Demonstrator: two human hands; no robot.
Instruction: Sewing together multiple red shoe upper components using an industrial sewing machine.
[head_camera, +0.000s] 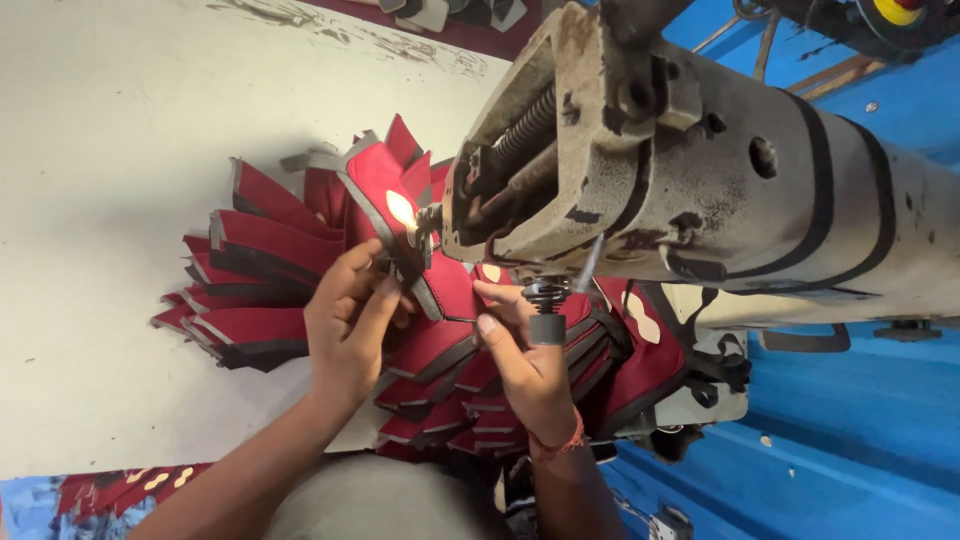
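A pale, scuffed desk (110, 130) fills the left of the frame. Blue metal sheeting (850, 420) covers the lower right. More red cut pieces (125, 485) lie at the lower left edge, and dark tools (850, 20) sit in the upper right corner.

Both arms are reaching up from below. The left hand (345, 325) is curling its fingers (372, 300) in a pinch. The right hand (525, 365) is pinching too, with its wrist bending back.
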